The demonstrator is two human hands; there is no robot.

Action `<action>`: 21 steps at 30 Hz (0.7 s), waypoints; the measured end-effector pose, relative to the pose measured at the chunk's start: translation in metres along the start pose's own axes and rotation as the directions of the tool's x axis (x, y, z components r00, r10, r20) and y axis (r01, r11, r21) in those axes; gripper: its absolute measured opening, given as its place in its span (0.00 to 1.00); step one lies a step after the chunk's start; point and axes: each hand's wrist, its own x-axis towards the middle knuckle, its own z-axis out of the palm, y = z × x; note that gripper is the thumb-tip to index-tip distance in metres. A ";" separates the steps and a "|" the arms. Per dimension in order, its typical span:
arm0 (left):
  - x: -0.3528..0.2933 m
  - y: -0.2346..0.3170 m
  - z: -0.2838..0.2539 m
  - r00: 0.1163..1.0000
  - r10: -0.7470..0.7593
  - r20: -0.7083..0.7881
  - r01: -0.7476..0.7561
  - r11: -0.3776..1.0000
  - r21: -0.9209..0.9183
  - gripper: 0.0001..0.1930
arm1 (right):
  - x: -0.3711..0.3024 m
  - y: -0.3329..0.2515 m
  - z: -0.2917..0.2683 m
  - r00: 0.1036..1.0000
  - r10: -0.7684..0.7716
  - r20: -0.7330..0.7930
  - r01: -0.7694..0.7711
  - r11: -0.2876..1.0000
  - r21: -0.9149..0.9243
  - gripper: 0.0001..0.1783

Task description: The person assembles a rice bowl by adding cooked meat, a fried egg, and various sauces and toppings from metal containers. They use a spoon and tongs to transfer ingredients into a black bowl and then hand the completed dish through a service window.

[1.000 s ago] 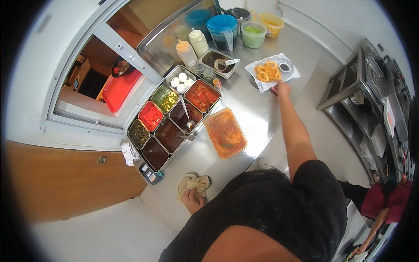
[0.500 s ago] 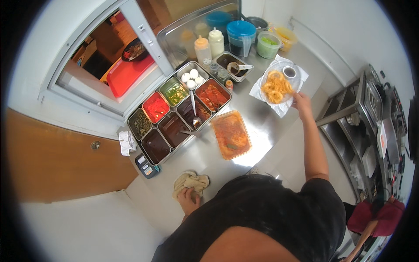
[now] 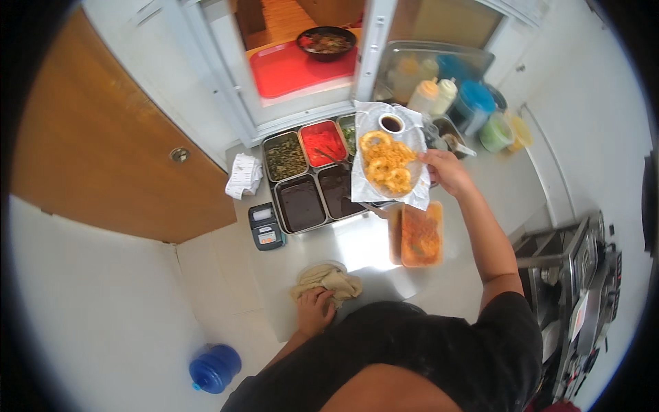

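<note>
One plate [image 3: 413, 180] in right fingers [image 3: 428, 159]; left [image 3: 316, 296] on cloth [image 3: 333, 279].

1. A small commercial kitchen, seemingly an eatery's, set around a metal counter [image 3: 326, 250] spreading through the middle.
2. At 11 o'clock, close to centre, steel pans [image 3: 320, 199] of dark sauces and bright toppings stand in rows.
3. At 12 o'clock, a serving hatch [image 3: 305, 117] opens onto another room, showing a red tray [image 3: 281, 69] and a dark bowl of food [image 3: 328, 58].
4. Toward 8 o'clock, a small printer-like device [image 3: 266, 230]; between 9 and 10, printed paper slips [image 3: 244, 176].
5. Around 2 o'clock, squeeze bottles [image 3: 423, 99], plastic tubs [image 3: 496, 136] and, nearer, fried rings [image 3: 388, 165] with a dip cup [image 3: 391, 123].
6. Toward 4 o'clock, metal shelving [image 3: 539, 262].
</note>
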 end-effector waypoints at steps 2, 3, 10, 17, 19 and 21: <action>0.001 0.001 -0.004 1.000 -0.003 0.001 0.003 0.999 -0.034 0.17 | 0.035 -0.015 0.030 0.998 -0.015 0.063 0.016 1.000 -0.019 0.10; 0.001 0.002 -0.006 1.000 -0.013 0.007 0.013 0.999 -0.029 0.17 | 0.055 -0.022 0.042 0.995 -0.023 0.093 0.026 0.999 -0.024 0.10; 0.007 0.005 -0.022 0.997 -0.044 0.069 0.050 0.996 -0.081 0.17 | 0.187 -0.064 0.118 0.987 -0.047 0.152 0.055 0.997 -0.045 0.11; 0.011 0.015 -0.039 0.987 -0.089 0.131 0.111 0.979 -0.169 0.19 | 0.287 -0.073 0.159 0.995 0.045 0.089 -0.034 0.992 -0.118 0.13; 0.015 0.016 -0.042 0.986 -0.111 0.126 0.127 0.984 -0.126 0.19 | 0.314 -0.075 0.162 0.994 0.026 0.105 -0.013 0.992 -0.123 0.12; 0.018 0.017 -0.044 0.984 -0.120 0.128 0.137 0.981 -0.136 0.19 | 0.335 -0.074 0.164 0.992 0.010 0.122 0.002 0.996 -0.092 0.12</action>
